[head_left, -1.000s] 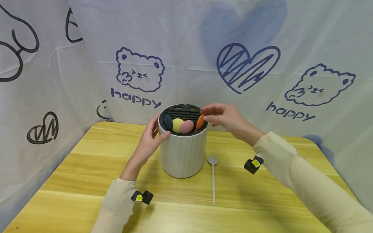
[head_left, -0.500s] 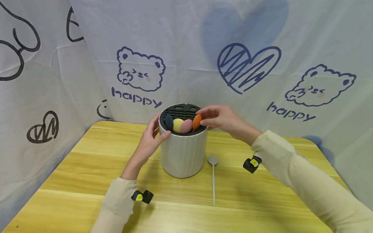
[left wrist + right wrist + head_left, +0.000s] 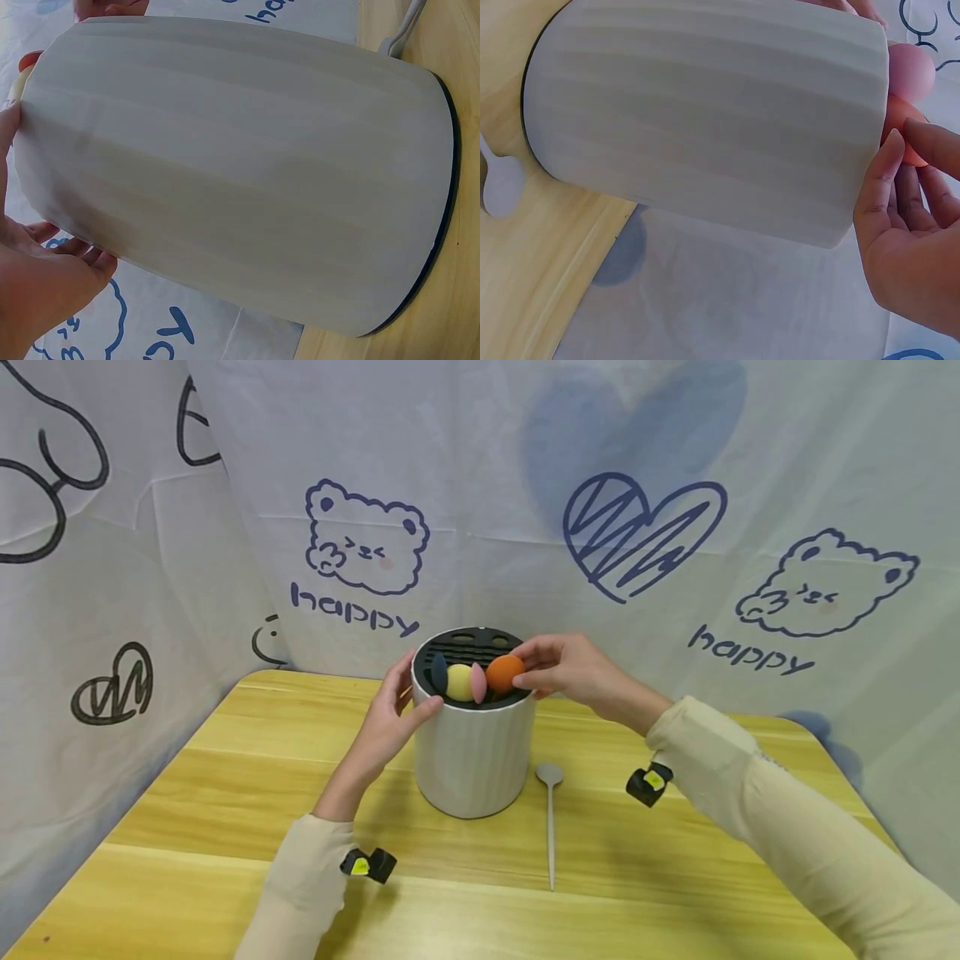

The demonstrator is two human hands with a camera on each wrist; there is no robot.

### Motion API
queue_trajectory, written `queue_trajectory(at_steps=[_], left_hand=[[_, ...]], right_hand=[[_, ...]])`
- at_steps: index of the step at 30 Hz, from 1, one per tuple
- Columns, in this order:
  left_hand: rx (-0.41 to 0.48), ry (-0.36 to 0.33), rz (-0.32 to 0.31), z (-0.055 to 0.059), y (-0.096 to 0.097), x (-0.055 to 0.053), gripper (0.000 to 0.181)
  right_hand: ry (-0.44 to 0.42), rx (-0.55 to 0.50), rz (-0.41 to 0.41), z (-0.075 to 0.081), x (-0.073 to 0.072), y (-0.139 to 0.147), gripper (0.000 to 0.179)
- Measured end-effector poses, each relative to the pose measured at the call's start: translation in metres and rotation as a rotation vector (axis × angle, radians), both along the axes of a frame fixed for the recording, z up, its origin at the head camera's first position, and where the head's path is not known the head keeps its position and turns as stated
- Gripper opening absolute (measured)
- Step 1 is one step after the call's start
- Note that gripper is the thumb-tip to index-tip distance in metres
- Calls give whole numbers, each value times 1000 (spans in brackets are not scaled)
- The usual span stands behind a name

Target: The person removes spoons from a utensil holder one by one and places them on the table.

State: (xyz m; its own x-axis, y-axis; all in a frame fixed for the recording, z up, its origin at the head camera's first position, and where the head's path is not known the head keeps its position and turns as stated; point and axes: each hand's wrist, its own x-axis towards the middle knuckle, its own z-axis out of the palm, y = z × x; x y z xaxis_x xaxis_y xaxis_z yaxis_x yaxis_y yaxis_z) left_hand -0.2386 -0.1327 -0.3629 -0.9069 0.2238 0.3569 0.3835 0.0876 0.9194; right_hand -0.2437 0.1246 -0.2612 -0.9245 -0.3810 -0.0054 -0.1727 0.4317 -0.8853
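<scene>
A white ribbed utensil holder (image 3: 474, 760) stands upright on the table, its black slotted top facing up. Round spoon heads stick out of the front of that top: navy (image 3: 439, 672), yellow (image 3: 459, 682), pink (image 3: 477, 683) and orange. My right hand (image 3: 573, 670) pinches the orange spoon (image 3: 504, 675) by its head between thumb and fingers, at the holder's right rim; its handle is hidden inside. At the left rim, my left hand (image 3: 386, 714) holds the utensil holder (image 3: 240, 165), thumb at the front and fingers behind.
A grey spoon (image 3: 550, 774) lies on the wooden table (image 3: 225, 793), to the right of the holder, its handle toward me. Behind the table hangs a white cloth (image 3: 495, 568) with bear and heart drawings.
My right hand has moved slightly left and turned the orange spoon so its round face shows. The pink spoon head has turned edge-on. My left hand keeps its hold.
</scene>
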Motion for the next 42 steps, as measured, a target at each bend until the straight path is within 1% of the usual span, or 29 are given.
queue_trajectory(at_steps=[8,14,18,22,27,33,42], left_hand=[[8,-1,-5,0,-1,0,80],[14,3,-2,-1,-1,-1,81],[18,0,-5,-2,-1,-2,83],[5,-4,-5,-2,-1,-2,80],[-11,-14,-4,-2,-1,-1,76],[-15,-21,-2,-2,-2,-1,77],[-11,-21,-2,1,-1,-1,76]], right_hand=[[20,27,21,2,2,0,30],[38,45,23,7,3,2,31],[53,24,22,10,3,5,31],[63,0,27,13,4,7,32],[90,-33,13,21,5,11,33],[147,-76,-2,34,7,13,33],[236,-142,13,48,10,16,33]])
